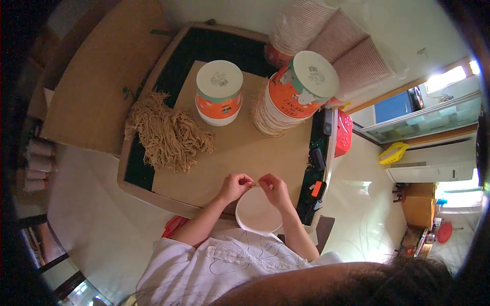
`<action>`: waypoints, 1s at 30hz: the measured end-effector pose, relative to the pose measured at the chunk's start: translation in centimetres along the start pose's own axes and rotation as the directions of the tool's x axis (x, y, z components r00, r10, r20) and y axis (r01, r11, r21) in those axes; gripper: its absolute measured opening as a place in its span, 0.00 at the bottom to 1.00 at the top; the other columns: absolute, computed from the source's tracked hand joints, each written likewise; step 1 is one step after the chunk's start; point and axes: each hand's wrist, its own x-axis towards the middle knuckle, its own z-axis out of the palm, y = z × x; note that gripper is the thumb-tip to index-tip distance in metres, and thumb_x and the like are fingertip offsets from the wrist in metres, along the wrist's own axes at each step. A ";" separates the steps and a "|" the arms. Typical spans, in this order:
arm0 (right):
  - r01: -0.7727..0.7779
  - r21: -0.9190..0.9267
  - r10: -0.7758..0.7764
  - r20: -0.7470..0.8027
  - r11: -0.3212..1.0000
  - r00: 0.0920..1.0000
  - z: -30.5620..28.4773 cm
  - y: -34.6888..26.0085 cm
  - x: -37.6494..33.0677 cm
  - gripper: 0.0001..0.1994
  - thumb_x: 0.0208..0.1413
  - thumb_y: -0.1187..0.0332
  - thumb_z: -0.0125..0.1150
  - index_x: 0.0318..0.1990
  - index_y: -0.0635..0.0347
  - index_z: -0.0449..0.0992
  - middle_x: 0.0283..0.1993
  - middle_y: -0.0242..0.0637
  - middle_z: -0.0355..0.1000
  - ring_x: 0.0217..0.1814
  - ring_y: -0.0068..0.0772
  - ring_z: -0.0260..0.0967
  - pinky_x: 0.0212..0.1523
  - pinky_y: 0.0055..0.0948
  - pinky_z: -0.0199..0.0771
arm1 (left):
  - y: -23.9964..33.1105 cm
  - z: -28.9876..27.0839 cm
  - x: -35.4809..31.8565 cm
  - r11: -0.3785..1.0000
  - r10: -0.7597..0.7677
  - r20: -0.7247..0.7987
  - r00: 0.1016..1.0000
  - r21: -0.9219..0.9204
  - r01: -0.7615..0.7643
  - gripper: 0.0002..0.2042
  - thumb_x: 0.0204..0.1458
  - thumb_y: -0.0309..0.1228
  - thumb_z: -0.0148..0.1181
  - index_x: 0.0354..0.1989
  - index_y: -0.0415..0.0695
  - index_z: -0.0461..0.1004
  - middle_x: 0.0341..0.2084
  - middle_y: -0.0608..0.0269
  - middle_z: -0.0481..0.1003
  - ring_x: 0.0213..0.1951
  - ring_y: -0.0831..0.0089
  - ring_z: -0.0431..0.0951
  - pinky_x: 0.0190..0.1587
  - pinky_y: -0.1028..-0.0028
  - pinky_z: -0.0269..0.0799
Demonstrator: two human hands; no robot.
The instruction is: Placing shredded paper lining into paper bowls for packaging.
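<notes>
A white paper bucket (259, 210), its pale round inside facing up, rests against my lap at the table's near edge. At its far rim my left hand (237, 187) is closed in a pinch. My right hand (274, 189) pinches close beside it, its wrist along the bucket's right side. Between the fingertips shows a small tan bit that looks like twine (255, 184); its ends are hidden by the fingers. A loose heap of tan twine (171, 133) lies on the cardboard to the left.
On the cardboard sheet (229, 158) stand an upturned orange-and-green paper bucket (219, 92) and a taller nested stack (296, 94). Bagged paper buckets (337, 46) lean behind. Along the right edge lie an orange-and-black tool (317, 189) and a red plastic basket (343, 133).
</notes>
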 end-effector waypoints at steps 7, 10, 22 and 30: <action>-0.088 0.038 0.076 0.238 0.995 0.968 -0.5 1.2 2.0 0.07 0.47 0.68 0.56 0.30 0.62 0.73 0.23 0.37 0.70 0.25 0.22 0.64 0.28 0.25 0.65 | 0.4 0.1 0.5 0.999 0.030 -0.068 0.997 -0.010 -0.030 0.04 0.43 0.25 0.57 0.27 0.39 0.75 0.22 0.60 0.76 0.25 0.77 0.76 0.30 0.78 0.71; -0.153 0.006 0.143 0.325 0.988 0.935 -0.8 1.1 2.3 0.08 0.47 0.66 0.56 0.29 0.62 0.74 0.20 0.34 0.68 0.23 0.21 0.61 0.25 0.25 0.63 | 0.7 -0.1 0.5 0.999 0.045 -0.066 0.997 -0.009 -0.045 0.04 0.43 0.24 0.56 0.27 0.39 0.75 0.21 0.61 0.76 0.25 0.77 0.76 0.30 0.78 0.71; -0.204 0.030 0.177 0.390 0.978 0.904 -0.9 0.4 2.3 0.07 0.45 0.69 0.57 0.28 0.63 0.75 0.21 0.30 0.69 0.25 0.17 0.62 0.25 0.19 0.62 | 0.4 -0.4 0.2 0.998 0.054 -0.045 0.998 -0.010 -0.054 0.03 0.42 0.25 0.58 0.26 0.39 0.74 0.20 0.61 0.75 0.23 0.77 0.75 0.28 0.78 0.71; -0.226 0.062 0.189 0.358 0.972 0.914 -0.7 1.9 2.3 0.08 0.46 0.66 0.57 0.27 0.60 0.75 0.19 0.30 0.68 0.23 0.17 0.59 0.24 0.23 0.62 | -1.0 -0.9 0.1 1.000 0.022 0.024 0.999 -0.004 -0.022 0.04 0.43 0.25 0.57 0.27 0.40 0.74 0.21 0.64 0.75 0.25 0.80 0.74 0.30 0.79 0.71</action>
